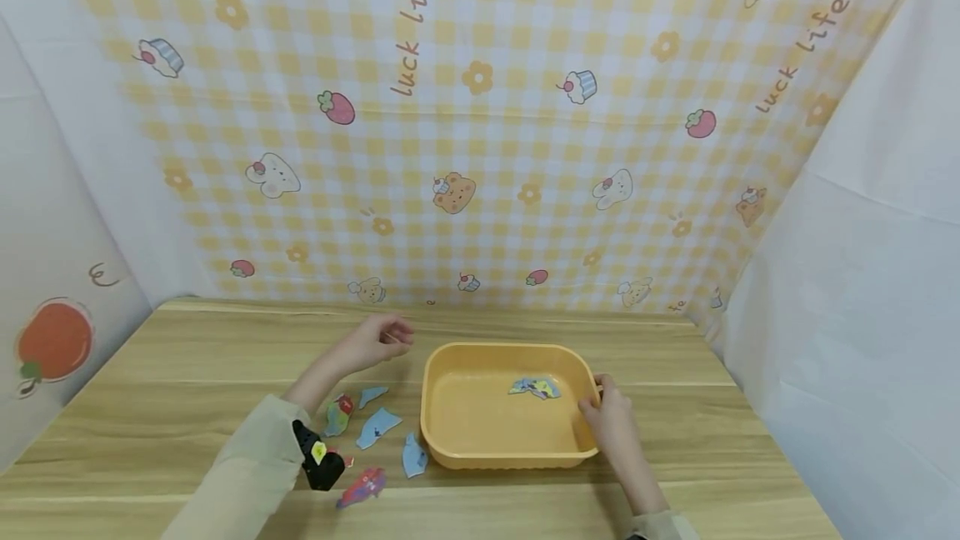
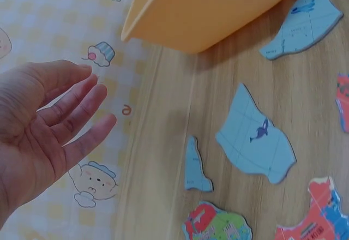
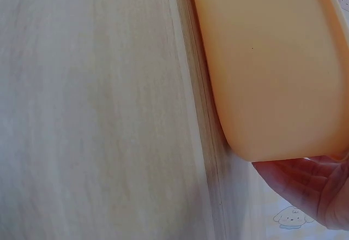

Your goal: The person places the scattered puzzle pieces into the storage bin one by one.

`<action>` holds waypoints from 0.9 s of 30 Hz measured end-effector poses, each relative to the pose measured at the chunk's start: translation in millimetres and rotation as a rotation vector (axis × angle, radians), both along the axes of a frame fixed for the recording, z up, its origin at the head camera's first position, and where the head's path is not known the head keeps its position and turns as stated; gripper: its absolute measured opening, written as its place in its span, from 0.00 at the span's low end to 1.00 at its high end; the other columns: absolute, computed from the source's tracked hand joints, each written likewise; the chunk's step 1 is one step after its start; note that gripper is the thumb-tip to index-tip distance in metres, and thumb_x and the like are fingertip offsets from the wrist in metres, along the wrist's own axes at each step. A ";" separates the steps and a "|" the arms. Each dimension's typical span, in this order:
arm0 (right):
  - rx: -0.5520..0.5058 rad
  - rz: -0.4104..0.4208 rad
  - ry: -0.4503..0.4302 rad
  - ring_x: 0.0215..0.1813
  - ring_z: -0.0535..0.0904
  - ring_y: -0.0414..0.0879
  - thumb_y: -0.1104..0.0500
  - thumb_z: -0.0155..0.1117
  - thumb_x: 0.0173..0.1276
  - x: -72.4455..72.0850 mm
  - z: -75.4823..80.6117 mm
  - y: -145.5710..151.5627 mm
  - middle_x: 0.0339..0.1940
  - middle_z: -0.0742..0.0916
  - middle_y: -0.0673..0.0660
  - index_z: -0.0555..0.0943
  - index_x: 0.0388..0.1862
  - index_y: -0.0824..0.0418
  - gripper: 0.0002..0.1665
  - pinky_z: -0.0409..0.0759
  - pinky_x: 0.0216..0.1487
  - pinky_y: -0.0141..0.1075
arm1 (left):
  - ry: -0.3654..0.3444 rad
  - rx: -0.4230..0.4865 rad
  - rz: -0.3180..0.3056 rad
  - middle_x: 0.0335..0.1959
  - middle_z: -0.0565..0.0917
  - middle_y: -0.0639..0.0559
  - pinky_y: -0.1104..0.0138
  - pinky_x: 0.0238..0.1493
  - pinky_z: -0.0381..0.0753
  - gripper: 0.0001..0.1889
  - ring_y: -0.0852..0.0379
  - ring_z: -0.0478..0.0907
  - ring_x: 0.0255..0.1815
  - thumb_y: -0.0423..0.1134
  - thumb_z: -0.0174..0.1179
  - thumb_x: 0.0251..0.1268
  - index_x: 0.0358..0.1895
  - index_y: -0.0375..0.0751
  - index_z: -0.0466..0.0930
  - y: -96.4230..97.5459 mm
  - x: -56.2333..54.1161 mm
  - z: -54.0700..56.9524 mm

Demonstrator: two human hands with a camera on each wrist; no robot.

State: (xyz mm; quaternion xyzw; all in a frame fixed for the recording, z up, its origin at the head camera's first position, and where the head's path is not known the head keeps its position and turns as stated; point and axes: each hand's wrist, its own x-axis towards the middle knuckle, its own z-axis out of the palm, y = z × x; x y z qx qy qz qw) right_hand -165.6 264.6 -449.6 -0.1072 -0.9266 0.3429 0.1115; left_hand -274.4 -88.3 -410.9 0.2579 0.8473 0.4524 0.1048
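A yellow-checked cloth hangs behind the wood-grain table — white sheeting along the right.

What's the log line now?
left hand: empty | right hand: grips orange rectangular plastic bin | light-blue flat puzzle pieces: beside bin

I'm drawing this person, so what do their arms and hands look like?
The left hand and right hand are bare. The left sleeve is pale, with a black gadget bearing a small yellow patch. The right sleeve is pale too, with something black at its edge.
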 end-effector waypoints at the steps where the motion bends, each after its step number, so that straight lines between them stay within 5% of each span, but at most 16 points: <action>1: 0.001 -0.002 0.001 0.32 0.80 0.54 0.68 0.57 0.57 -0.1 -0.1 0.2 0.33 0.83 0.69 0.71 0.49 0.75 0.20 0.80 0.29 0.40 | 0.000 -0.002 0.005 0.42 0.79 0.35 0.65 0.37 0.80 0.15 0.51 0.79 0.39 0.30 0.55 0.61 0.50 0.27 0.72 -1.3 0.1 -0.4; 17: 0.000 0.004 -0.009 0.33 0.81 0.55 0.68 0.57 0.58 0.0 1.2 0.2 0.34 0.83 0.71 0.70 0.50 0.75 0.21 0.81 0.29 0.40 | -0.012 -0.064 0.043 0.38 0.80 0.34 0.63 0.38 0.80 0.15 0.50 0.79 0.37 0.25 0.56 0.57 0.48 0.22 0.71 -26.6 8.9 -15.6; 27: -0.015 -0.006 -0.018 0.33 0.81 0.55 0.68 0.57 0.58 0.2 1.2 0.5 0.34 0.83 0.70 0.70 0.50 0.74 0.20 0.81 0.29 0.41 | -0.019 -0.109 0.007 0.35 0.79 0.37 0.66 0.35 0.78 0.11 0.53 0.77 0.35 0.24 0.56 0.56 0.43 0.24 0.73 -37.1 10.7 -24.1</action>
